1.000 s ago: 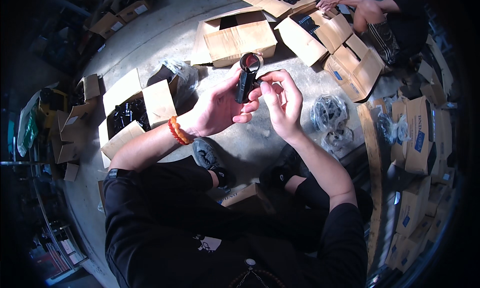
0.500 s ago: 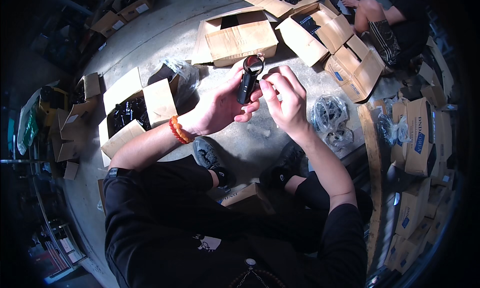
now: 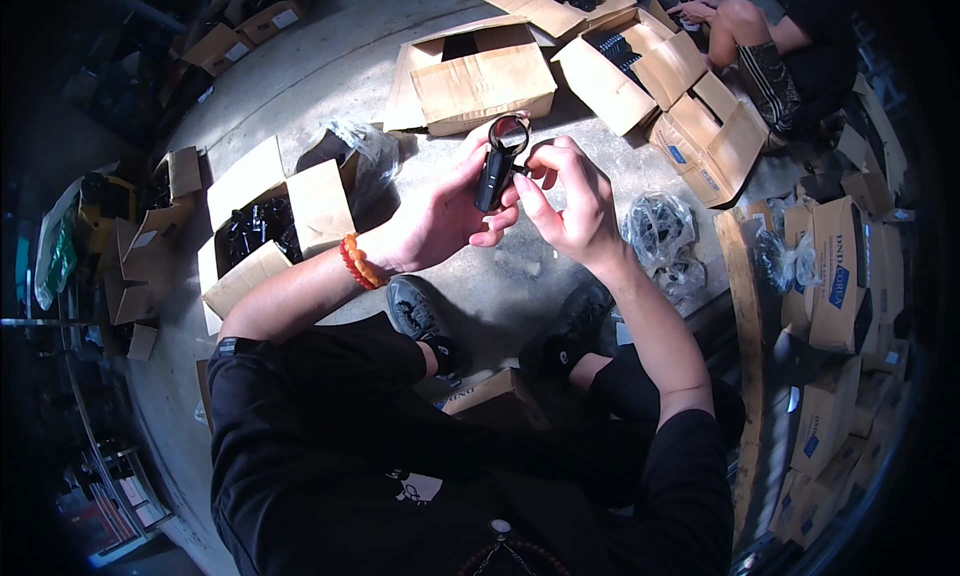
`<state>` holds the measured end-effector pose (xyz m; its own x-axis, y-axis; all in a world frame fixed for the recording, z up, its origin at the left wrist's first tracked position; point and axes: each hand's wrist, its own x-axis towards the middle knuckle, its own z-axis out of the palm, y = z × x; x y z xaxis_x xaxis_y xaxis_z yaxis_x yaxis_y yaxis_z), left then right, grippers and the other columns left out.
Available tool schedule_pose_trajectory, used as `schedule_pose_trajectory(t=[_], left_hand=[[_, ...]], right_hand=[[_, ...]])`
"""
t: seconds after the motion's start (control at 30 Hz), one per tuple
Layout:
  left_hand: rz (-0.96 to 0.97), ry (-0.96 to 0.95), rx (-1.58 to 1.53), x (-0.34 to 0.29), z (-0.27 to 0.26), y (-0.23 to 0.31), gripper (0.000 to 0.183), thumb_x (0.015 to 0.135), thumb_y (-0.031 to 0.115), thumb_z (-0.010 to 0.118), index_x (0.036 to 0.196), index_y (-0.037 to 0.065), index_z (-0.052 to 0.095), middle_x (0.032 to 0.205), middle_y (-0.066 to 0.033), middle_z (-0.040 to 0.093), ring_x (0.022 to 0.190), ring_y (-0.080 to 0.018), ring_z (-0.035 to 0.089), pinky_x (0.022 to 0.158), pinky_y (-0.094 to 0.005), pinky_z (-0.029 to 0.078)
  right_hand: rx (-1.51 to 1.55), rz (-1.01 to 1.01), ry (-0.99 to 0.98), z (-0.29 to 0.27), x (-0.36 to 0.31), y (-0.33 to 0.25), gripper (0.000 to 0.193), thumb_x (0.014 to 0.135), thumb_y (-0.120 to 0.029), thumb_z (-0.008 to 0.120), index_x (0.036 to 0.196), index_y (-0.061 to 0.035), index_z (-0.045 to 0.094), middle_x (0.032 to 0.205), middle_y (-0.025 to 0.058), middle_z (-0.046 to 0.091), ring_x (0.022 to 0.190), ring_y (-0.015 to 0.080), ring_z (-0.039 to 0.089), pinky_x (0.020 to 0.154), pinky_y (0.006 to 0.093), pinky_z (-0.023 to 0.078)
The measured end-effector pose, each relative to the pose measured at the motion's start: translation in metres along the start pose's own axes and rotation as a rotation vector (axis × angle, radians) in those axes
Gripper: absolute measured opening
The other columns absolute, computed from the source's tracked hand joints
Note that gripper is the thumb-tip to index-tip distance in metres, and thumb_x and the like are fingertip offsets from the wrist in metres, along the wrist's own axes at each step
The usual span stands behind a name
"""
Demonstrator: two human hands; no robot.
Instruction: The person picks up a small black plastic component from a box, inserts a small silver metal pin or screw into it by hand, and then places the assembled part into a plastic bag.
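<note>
My left hand (image 3: 440, 216) grips a small black part (image 3: 493, 174) with a metal ring at its top, holding it upright above the concrete floor. An orange bead bracelet (image 3: 358, 262) sits on that wrist. My right hand (image 3: 572, 201) pinches the same part from the right side, fingertips at its upper edge just below the ring. Both hands meet in front of a half-open cardboard box (image 3: 480, 76).
An open box (image 3: 262, 226) of black parts lies at my left. Clear plastic bags (image 3: 658, 228) with dark parts lie at my right. Several cardboard boxes (image 3: 690, 106) stand at the back, stacked boxes (image 3: 838, 276) at right. Another person (image 3: 775, 46) sits far right.
Both hands and the black part have shifted only slightly; my right fingers have moved closer onto the part's upper edge.
</note>
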<state>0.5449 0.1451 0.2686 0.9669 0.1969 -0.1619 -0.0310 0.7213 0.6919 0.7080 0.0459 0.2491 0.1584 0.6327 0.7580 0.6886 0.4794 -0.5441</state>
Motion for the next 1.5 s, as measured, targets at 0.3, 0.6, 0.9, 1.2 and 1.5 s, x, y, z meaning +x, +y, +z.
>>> schedule_pose_trajectory(t=[0.3, 0.6, 0.9, 1.2, 1.5], left_hand=[[-0.008, -0.016, -0.002, 0.0, -0.002, 0.0, 0.041, 0.104, 0.041, 0.035, 0.142, 0.027, 0.028, 0.097, -0.0054, 0.049, 0.075, -0.0133, 0.047, 0.059, -0.0238, 0.036], [-0.011, 0.055, 0.019, -0.001, 0.005, 0.0, 0.038, 0.104, 0.043, 0.031, 0.115, 0.01, 0.046, 0.092, -0.003, 0.047, 0.073, -0.0121, 0.043, 0.057, -0.023, 0.035], [-0.026, -0.022, -0.015, 0.001, -0.004, -0.001, 0.036, 0.104, 0.041, 0.034, 0.137, 0.027, 0.03, 0.096, -0.0054, 0.049, 0.076, -0.0131, 0.048, 0.059, -0.0231, 0.037], [-0.019, -0.017, -0.024, 0.001, -0.006, -0.002, 0.038, 0.104, 0.041, 0.034, 0.139, 0.028, 0.029, 0.096, -0.0058, 0.049, 0.075, -0.0132, 0.048, 0.058, -0.0225, 0.037], [-0.032, 0.008, 0.008, 0.001, -0.006, -0.003, 0.04, 0.103, 0.045, 0.033, 0.138, 0.024, 0.032, 0.095, -0.0047, 0.049, 0.074, -0.0122, 0.048, 0.057, -0.0218, 0.036]], right_hand=[[0.061, 0.054, -0.016, 0.001, -0.002, 0.004, 0.01, 0.086, -0.005, 0.064, 0.09, 0.001, 0.057, 0.079, 0.0097, 0.057, 0.063, 0.0214, 0.06, 0.052, 0.0304, 0.048], [0.088, 0.111, -0.03, 0.001, -0.003, 0.007, 0.01, 0.086, -0.005, 0.065, 0.092, 0.0004, 0.058, 0.078, 0.0084, 0.057, 0.062, 0.0185, 0.06, 0.053, 0.0288, 0.047], [0.134, 0.141, -0.029, 0.0, -0.003, 0.006, 0.008, 0.087, -0.004, 0.064, 0.089, 0.0015, 0.058, 0.079, 0.0084, 0.057, 0.062, 0.0175, 0.06, 0.054, 0.0285, 0.048], [0.226, 0.26, -0.022, 0.003, -0.003, 0.001, 0.008, 0.088, -0.002, 0.062, 0.083, 0.0029, 0.058, 0.076, 0.0101, 0.056, 0.063, 0.0196, 0.059, 0.055, 0.0311, 0.047], [0.163, 0.176, -0.063, 0.001, -0.003, 0.008, 0.011, 0.088, -0.007, 0.064, 0.088, 0.0017, 0.057, 0.076, 0.008, 0.057, 0.061, 0.0144, 0.059, 0.051, 0.0258, 0.045]])
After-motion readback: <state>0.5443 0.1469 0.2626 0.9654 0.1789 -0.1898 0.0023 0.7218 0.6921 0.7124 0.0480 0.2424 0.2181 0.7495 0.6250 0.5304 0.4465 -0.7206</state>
